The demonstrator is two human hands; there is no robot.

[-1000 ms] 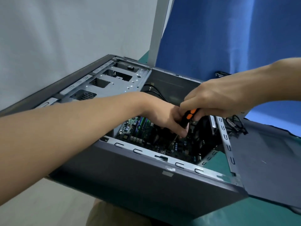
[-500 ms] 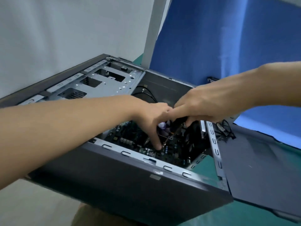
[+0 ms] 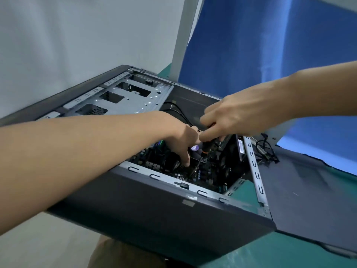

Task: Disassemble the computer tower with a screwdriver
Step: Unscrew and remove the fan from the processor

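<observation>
Computer tower (image 3: 154, 209) lies open at centre; right hand (image 3: 237, 117) grips screwdriver (image 3: 204, 148) inside it, tip toward 7 o'clock; left hand (image 3: 183, 138) at its 9 o'clock, fingers reaching down, hold indiscernible.

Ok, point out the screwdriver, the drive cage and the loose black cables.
screwdriver (image 3: 205, 147): head view, handle's lower end
drive cage (image 3: 154, 99): head view, bare metal top
loose black cables (image 3: 263, 151): head view, middle of tangle
</observation>
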